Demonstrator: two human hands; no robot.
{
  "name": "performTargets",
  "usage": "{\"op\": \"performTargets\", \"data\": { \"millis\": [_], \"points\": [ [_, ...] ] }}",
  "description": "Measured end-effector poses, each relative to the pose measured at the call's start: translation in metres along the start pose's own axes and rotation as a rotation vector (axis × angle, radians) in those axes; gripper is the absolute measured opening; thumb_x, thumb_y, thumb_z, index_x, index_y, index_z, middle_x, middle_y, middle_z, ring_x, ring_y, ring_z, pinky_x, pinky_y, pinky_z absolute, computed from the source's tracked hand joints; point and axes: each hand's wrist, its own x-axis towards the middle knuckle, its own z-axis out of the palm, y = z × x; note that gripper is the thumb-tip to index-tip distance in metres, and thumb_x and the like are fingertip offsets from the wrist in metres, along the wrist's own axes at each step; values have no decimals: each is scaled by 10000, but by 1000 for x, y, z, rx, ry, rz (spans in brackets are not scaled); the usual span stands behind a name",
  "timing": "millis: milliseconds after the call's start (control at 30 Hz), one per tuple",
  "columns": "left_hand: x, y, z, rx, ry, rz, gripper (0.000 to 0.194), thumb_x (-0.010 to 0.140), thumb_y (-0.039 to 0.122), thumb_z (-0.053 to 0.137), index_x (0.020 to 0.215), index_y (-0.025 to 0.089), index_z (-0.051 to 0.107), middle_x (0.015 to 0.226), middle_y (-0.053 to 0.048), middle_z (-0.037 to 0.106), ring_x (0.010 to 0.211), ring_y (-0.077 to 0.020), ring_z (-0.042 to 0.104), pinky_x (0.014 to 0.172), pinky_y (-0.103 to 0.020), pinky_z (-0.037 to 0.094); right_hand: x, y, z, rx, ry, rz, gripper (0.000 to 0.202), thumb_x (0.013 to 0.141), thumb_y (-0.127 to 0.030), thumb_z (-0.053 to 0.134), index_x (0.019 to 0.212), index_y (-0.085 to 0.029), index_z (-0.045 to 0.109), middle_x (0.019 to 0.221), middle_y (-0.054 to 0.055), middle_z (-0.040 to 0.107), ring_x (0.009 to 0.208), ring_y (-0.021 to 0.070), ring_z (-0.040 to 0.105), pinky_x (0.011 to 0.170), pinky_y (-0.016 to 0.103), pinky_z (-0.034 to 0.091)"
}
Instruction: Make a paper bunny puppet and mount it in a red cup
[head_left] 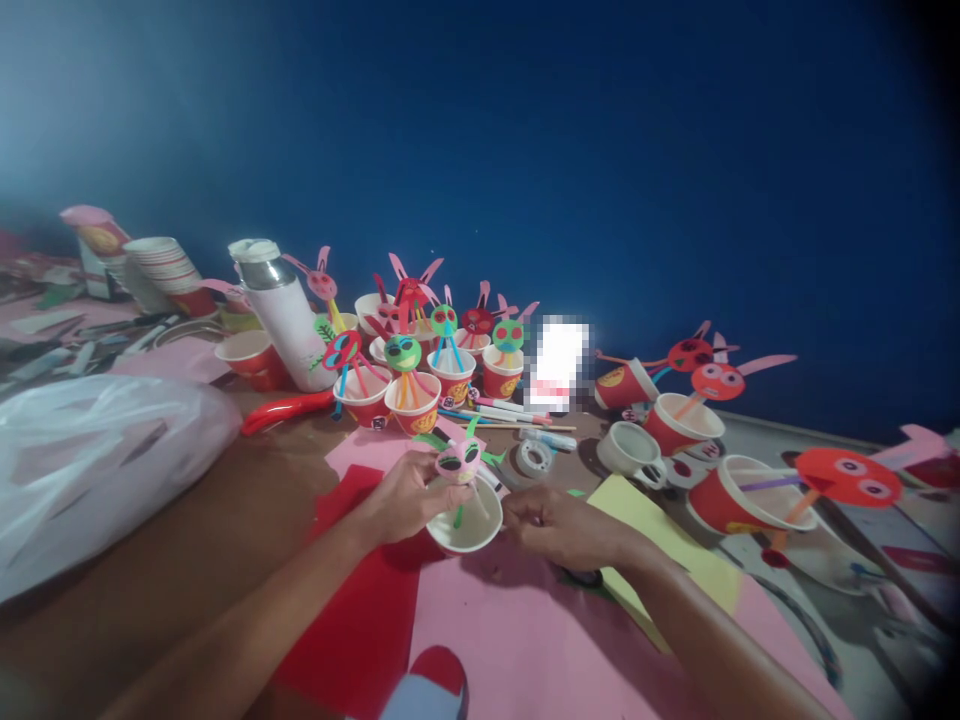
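Observation:
My left hand (409, 497) pinches a pink paper bunny face (460, 458) with dark eyes and green ears, holding it over the mouth of a paper cup (466, 538). A green straw leg (458, 517) reaches down inside this cup. Close against the cup's right side is my right hand (553, 525), its fingers curled; whatever they grip is hidden. Beneath both hands lie a pink paper sheet (510, 630) and a red paper sheet (352, 620). Dark scissors handles (583, 577) show partly under my right wrist.
Several cups with paper faces, such as a green face (403, 352), stand behind. A white mug (630, 452), tape roll (534, 455) and yellow paper (660, 550) lie rightward. A flask (281, 320), red-handled tool (289, 410) and plastic bag (97, 470) are left.

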Motion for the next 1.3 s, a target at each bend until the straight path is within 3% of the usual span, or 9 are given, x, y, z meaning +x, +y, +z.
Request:
{"op": "performTargets", "data": {
  "millis": [167,333,433,533,667,867,1067,1200,1300],
  "points": [
    [1,2,1,26,-6,2,141,702,262,638,702,124,663,680,-19,642,657,-163,563,602,-238,431,-1,-1,1,-3,43,32,113,696,-107,470,637,-175,538,655,-40,538,641,107,479,583,201,362],
    [0,7,2,62,16,-2,120,693,241,635,726,128,660,700,-14,647,680,-174,577,627,-248,438,-5,-3,-8,2,54,51,124,787,-281,556,768,-176,618,712,-15,608,690,133,549,621,222,410],
    [-1,10,3,80,28,-5,121,679,234,655,734,127,653,689,-7,637,677,-173,577,625,-249,435,-3,-5,-8,20,231,9,223,842,-358,514,777,-168,611,713,-5,603,678,128,539,617,229,409],
    [-1,11,3,78,21,1,146,679,241,665,765,125,643,720,-16,637,707,-180,583,637,-253,439,2,-8,0,56,440,-60,191,829,-355,547,835,-179,621,810,19,634,737,146,554,640,246,416],
    [0,9,4,62,-11,40,183,687,236,663,828,125,632,809,-37,636,809,-203,582,698,-269,450,8,-12,16,43,568,-112,121,771,-268,617,876,-211,635,964,35,624,850,171,565,690,262,424],
    [-1,5,0,46,-56,40,238,699,190,626,930,133,614,912,-58,644,888,-222,584,750,-289,458,11,-16,25,-37,573,-42,79,790,-211,567,727,-202,613,940,8,602,795,151,553,647,247,392],
    [-5,10,-21,27,-96,-7,318,700,119,536,1003,182,610,1004,-47,649,948,-207,588,775,-271,466,10,-19,24,-63,559,18,67,792,-199,531,739,-206,571,938,-5,611,812,156,543,630,236,382],
    [-7,7,-37,58,-78,-45,281,736,102,467,958,181,620,983,-38,647,916,-187,591,750,-258,472,11,-18,25,-61,568,38,64,792,-207,526,739,-209,562,919,-14,614,794,146,536,638,230,387],
    [-13,1,-42,115,-57,-53,226,744,96,481,887,167,640,945,-33,649,929,-185,581,820,-269,447,12,-18,26,-49,572,43,59,793,-216,529,743,-212,560,892,-24,618,766,134,530,639,226,389]
  ]
}}
